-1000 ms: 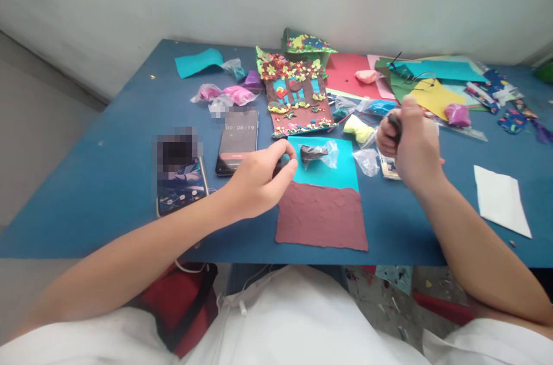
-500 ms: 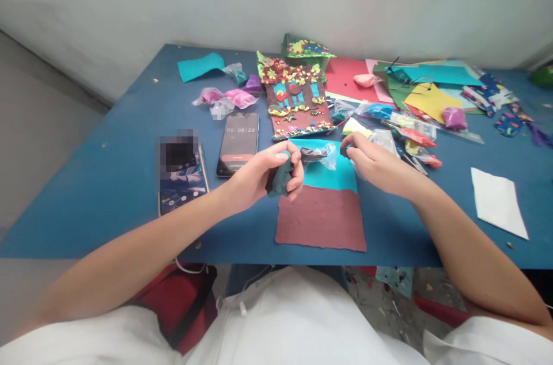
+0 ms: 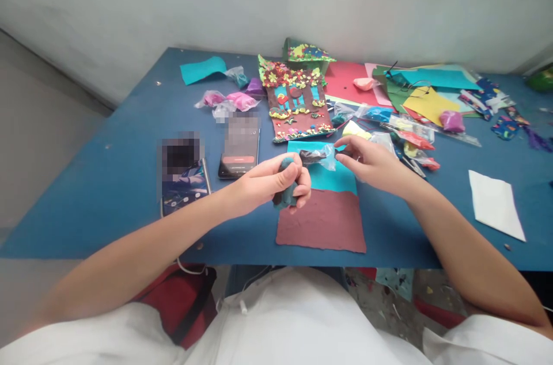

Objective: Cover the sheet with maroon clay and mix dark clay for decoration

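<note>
My left hand (image 3: 276, 179) is closed around a lump of dark teal clay (image 3: 283, 197), with the thumb laid across it. Below it lies a sheet covered in smooth brown clay (image 3: 322, 222), its upper part bare turquoise (image 3: 345, 178). A clear plastic bag with black clay (image 3: 314, 156) shows between my hands, over the turquoise part; whether the left fingers touch it I cannot tell. My right hand (image 3: 367, 160) pinches a small dark piece of clay (image 3: 340, 153) close to the bag's right end.
Behind the sheet stands a decorated clay house panel (image 3: 298, 106). Two phones, one nearer (image 3: 185, 181) and one farther (image 3: 239, 146), lie left. Bagged clay (image 3: 415, 139) and coloured sheets (image 3: 436, 78) spread at the back right. A folded white paper (image 3: 496, 204) lies right.
My left hand has shifted slightly right and down, its thumb now across the teal clay. My right hand has come a little left, nearer the bag, with its fingers more extended.
</note>
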Motion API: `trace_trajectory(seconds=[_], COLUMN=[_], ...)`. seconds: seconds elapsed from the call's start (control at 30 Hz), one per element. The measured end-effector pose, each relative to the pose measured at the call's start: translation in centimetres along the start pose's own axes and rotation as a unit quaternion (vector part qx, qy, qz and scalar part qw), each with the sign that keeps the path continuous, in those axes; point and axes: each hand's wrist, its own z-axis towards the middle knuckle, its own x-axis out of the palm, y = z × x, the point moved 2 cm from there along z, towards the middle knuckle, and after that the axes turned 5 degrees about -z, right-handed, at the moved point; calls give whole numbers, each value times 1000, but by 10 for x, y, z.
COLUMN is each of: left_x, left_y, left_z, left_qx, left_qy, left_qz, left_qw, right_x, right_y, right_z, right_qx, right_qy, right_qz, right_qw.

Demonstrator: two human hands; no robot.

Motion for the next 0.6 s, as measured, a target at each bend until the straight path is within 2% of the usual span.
trace_trajectory(seconds=[0.2, 0.4, 0.53, 0.6], left_x=[3, 5, 5, 4], left_y=[-5, -10, -6, -4], left_z=[-1, 0, 0, -1], left_qx=[-20, -69, -54, -41], left_qy=[3, 7, 16, -4], left_qz=[-48, -65, -63, -24], left_qw=[999, 995, 996, 999], right_x=[-2, -7, -4, -1], right_y=[3, 4, 1, -1], right_z=[-1, -2, 0, 1], right_qx=[20, 27, 11, 7], right_qy=[4, 51, 43, 36], right_qz=[-4, 0, 16, 30], right_qw=[1000, 998, 999, 999])
